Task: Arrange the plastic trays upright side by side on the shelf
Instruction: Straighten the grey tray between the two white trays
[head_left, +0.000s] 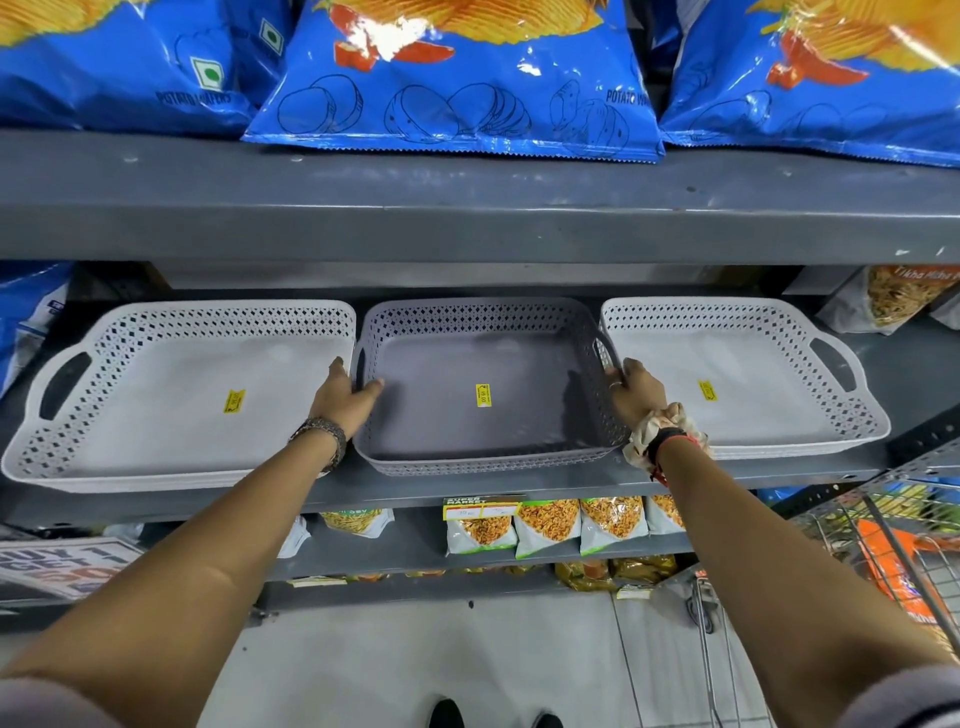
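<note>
Three perforated plastic trays lie flat side by side on the grey middle shelf (467, 491). The left tray (171, 395) and the right tray (737, 374) are pale white-grey, each a small stack. Between them sits a darker grey tray (483, 364) with a yellow price sticker. My left hand (343, 392) grips the dark tray's left handle, thumb inside the rim. My right hand (636, 389) holds its right handle. The tray's far wall reaches under the upper shelf.
Blue crisp bags (457, 78) fill the upper shelf (467, 208). Snack packets (550, 525) line the lower shelf. A wire shopping trolley (883, 545) stands at the right. More packets (898, 296) sit right of the trays. A sale sign (57, 566) is at lower left.
</note>
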